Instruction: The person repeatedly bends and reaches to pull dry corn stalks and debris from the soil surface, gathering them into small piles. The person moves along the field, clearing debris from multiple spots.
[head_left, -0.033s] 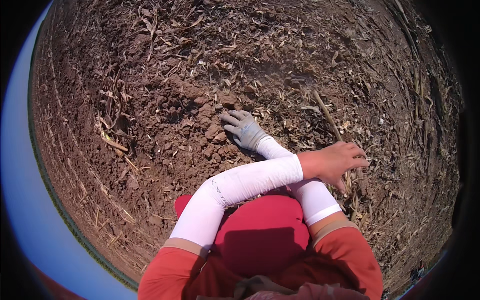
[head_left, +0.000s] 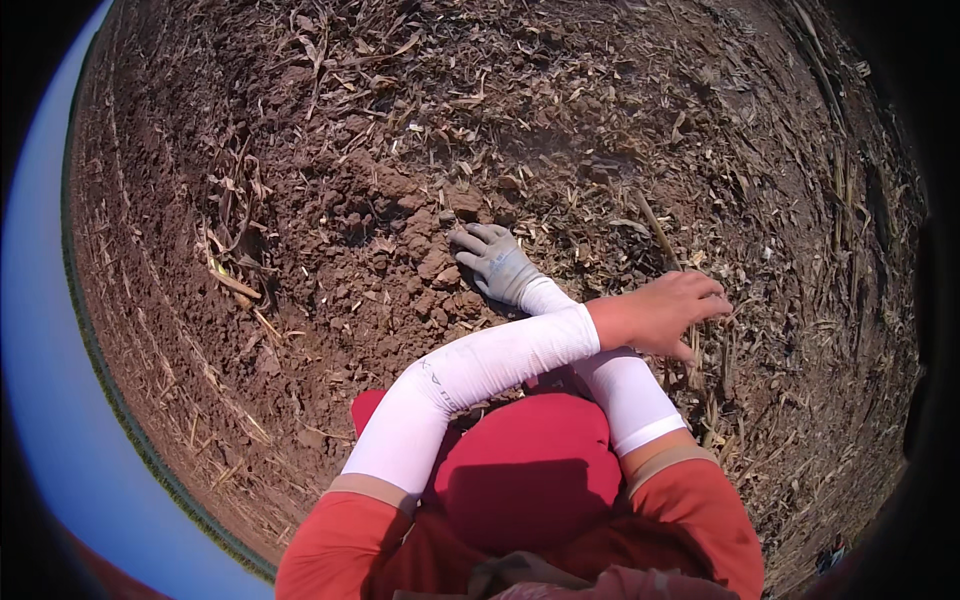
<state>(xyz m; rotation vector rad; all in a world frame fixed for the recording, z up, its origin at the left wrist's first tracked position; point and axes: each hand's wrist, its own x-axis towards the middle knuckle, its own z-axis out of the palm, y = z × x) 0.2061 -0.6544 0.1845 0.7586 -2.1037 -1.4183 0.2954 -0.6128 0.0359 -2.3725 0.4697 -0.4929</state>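
My arms, in white sleeves, cross in front of me, the left forearm lying over the right one. My bare left hand [head_left: 662, 312] hangs at the right, thumb apart from the loosely bent fingers, with nothing visible in it. Just beyond its back lies a dry stalk [head_left: 656, 230] on the ground. My right hand [head_left: 495, 262], in a grey glove, rests palm down on the brown soil [head_left: 400, 275] at the middle, its fingers stretched apart. A small dark clod [head_left: 446, 216] sits just past the gloved fingertips. What lies under that palm is hidden.
Broken clods and chopped dry plant bits [head_left: 560, 110] cover the field. A clump of dry stalks and leaves [head_left: 235, 235] stands at the left, and more stalks [head_left: 840, 180] lie at the far right. My red-clothed knee [head_left: 525, 455] is close below the crossed arms.
The fingers of my left hand have drawn slightly closer together. The ground and the gloved hand sit a little farther right and lower in the view.
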